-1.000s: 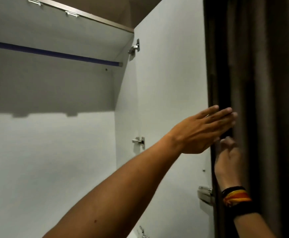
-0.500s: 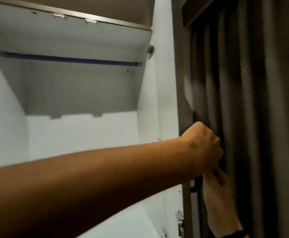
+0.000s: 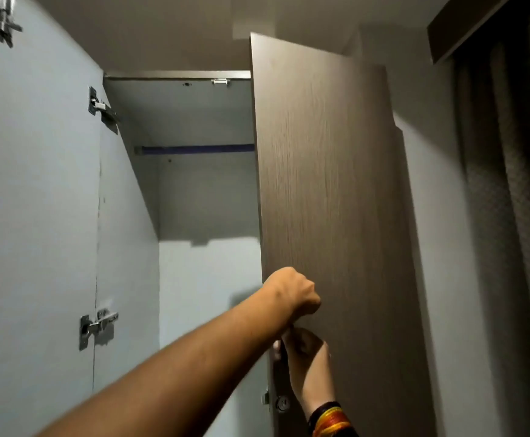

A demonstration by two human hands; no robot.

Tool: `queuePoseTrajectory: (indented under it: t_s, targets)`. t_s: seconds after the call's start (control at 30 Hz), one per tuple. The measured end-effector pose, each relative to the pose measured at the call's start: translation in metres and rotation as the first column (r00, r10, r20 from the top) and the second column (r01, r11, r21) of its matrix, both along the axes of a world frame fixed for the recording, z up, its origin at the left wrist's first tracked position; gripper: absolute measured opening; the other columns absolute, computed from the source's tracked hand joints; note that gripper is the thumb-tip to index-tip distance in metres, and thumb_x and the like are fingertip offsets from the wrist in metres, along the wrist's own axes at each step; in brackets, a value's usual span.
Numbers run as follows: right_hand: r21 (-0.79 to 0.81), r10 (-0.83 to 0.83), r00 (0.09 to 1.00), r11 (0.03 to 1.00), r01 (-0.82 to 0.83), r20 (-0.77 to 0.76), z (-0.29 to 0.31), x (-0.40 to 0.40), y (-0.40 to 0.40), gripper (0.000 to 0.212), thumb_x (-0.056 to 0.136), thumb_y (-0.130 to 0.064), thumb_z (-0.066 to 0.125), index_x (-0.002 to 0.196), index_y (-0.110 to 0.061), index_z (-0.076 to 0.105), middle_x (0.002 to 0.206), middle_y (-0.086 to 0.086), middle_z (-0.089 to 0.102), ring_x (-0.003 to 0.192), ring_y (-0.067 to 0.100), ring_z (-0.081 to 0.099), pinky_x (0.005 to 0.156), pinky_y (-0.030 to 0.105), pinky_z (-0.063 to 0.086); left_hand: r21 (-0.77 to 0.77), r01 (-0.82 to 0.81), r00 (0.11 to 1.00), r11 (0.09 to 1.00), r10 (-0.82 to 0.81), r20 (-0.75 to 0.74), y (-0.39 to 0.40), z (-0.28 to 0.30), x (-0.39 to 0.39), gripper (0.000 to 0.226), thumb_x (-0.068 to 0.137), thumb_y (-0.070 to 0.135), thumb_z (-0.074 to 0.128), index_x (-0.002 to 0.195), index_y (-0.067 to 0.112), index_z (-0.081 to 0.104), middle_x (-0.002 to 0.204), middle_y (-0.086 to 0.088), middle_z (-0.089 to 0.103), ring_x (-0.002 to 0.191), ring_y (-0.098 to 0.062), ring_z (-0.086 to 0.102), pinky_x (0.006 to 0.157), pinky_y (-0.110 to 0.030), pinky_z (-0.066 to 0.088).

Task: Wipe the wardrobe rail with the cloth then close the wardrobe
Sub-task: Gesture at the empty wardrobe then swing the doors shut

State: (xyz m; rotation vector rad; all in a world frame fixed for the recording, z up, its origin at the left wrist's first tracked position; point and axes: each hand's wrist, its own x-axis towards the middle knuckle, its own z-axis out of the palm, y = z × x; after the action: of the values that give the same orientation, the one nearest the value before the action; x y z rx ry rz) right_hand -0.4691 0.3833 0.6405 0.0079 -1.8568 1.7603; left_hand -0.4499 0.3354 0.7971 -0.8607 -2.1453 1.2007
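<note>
On the wardrobe door edge, left hand and right hand both grip, below the rail.

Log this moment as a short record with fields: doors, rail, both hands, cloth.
right door: brown door partly open, its free edge toward the camera
left door: white inner face in view, wide open
rail: blue rail visible inside, partly hidden by the right door
left hand: left hand curled at the right door's edge
right hand: right hand grips the same edge, just below
cloth: not visible
</note>
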Motion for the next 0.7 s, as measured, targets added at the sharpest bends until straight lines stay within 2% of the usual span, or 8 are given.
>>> queuePoseTrajectory:
  t_s: [0.07, 0.13, 0.17, 0.23, 0.3, 0.37, 0.53, 0.7]
  targets:
    - [-0.035, -0.009, 0.999, 0.999, 0.011, 0.046, 0.006, -0.017, -0.008, 0.036, 0.096, -0.028, 0.061, 0.118, 0.000, 0.056, 0.113, 0.018, 0.066, 0.103, 0.033, 0.064, 0.075, 0.027, 0.049, 0.017, -0.008, 1.000, 1.000, 0.008, -0.006, -0.006, 0.002, -0.025, 0.024, 0.099, 0.011, 0.052, 0.115, 0.010, 0.070, 0.124, -0.011, 0.070, 0.114, -0.032, 0.068, 0.088, -0.037, 0.051]
    - [-0.274, 0.044, 0.999, 0.961, -0.039, 0.012, 0.020, -0.029, -0.014, 0.018, 0.100, -0.012, 0.053, 0.099, 0.002, 0.064, 0.099, 0.021, 0.069, 0.087, 0.032, 0.064, 0.062, 0.026, 0.054, 0.013, -0.021, 1.000, 1.000, 0.021, -0.013, -0.008, 0.001, -0.048, 0.024, 0.100, 0.012, 0.052, 0.117, 0.010, 0.069, 0.126, -0.011, 0.069, 0.115, -0.031, 0.067, 0.094, -0.041, 0.053]
    - [-0.414, 0.078, 0.997, 0.908, -0.064, 0.017, 0.029, -0.034, -0.017, 0.025, 0.101, -0.007, 0.045, 0.089, 0.002, 0.065, 0.090, 0.019, 0.069, 0.079, 0.030, 0.062, 0.058, 0.028, 0.057, 0.006, -0.030, 0.999, 1.000, 0.030, -0.016, -0.009, 0.002, -0.058, 0.024, 0.100, 0.012, 0.052, 0.117, 0.010, 0.068, 0.127, -0.011, 0.069, 0.116, -0.031, 0.067, 0.094, -0.041, 0.052]
    - [-0.637, 0.144, 0.989, 0.764, -0.104, 0.012, 0.038, -0.039, -0.021, 0.033, 0.102, -0.007, 0.036, 0.080, 0.000, 0.060, 0.087, 0.017, 0.062, 0.077, 0.030, 0.058, 0.068, 0.035, 0.054, -0.009, -0.041, 0.999, 0.999, 0.041, -0.018, -0.009, 0.000, -0.075, 0.025, 0.100, 0.011, 0.050, 0.119, 0.010, 0.067, 0.128, -0.011, 0.068, 0.117, -0.032, 0.066, 0.095, -0.042, 0.052]
    - [-0.746, 0.177, 0.984, 0.657, -0.106, 0.016, 0.043, -0.043, -0.027, 0.028, 0.100, -0.005, 0.038, 0.086, 0.003, 0.060, 0.102, 0.022, 0.062, 0.086, 0.033, 0.056, 0.074, 0.039, 0.049, -0.021, -0.048, 0.998, 0.999, 0.047, -0.034, -0.010, -0.002, -0.090, 0.025, 0.100, 0.011, 0.049, 0.118, 0.011, 0.068, 0.127, -0.011, 0.068, 0.116, -0.032, 0.067, 0.096, -0.043, 0.052]
    - [-0.794, 0.132, 0.991, 0.603, -0.083, -0.004, 0.044, -0.045, -0.032, 0.025, 0.101, -0.004, 0.038, 0.101, 0.007, 0.060, 0.110, 0.023, 0.063, 0.092, 0.036, 0.058, 0.078, 0.040, 0.049, -0.020, -0.049, 0.999, 0.999, 0.048, -0.025, -0.011, -0.003, -0.100, 0.023, 0.100, 0.011, 0.051, 0.116, 0.010, 0.068, 0.126, -0.012, 0.069, 0.115, -0.031, 0.067, 0.096, -0.043, 0.052]
    - [-0.772, 0.113, 0.990, 0.635, -0.009, 0.082, 0.038, -0.044, -0.034, 0.040, 0.107, -0.020, 0.030, 0.134, 0.001, 0.050, 0.087, 0.012, 0.058, 0.097, 0.037, 0.060, 0.089, 0.040, 0.045, 0.034, -0.071, 0.997, 0.997, 0.070, 0.039, -0.007, 0.006, -0.101, 0.024, 0.098, 0.015, 0.055, 0.117, 0.010, 0.069, 0.125, -0.012, 0.069, 0.113, -0.032, 0.068, 0.084, -0.041, 0.051]
    - [-0.705, 0.120, 0.991, 0.708, -0.043, 0.060, 0.042, -0.047, -0.033, 0.028, 0.103, -0.017, 0.038, 0.083, -0.004, 0.052, 0.078, 0.011, 0.055, 0.070, 0.024, 0.055, 0.065, 0.033, 0.045, 0.011, -0.062, 0.998, 0.998, 0.062, 0.015, -0.010, 0.008, -0.098, 0.017, 0.097, 0.015, 0.058, 0.109, 0.010, 0.070, 0.116, -0.010, 0.071, 0.105, -0.029, 0.070, 0.077, -0.038, 0.051]
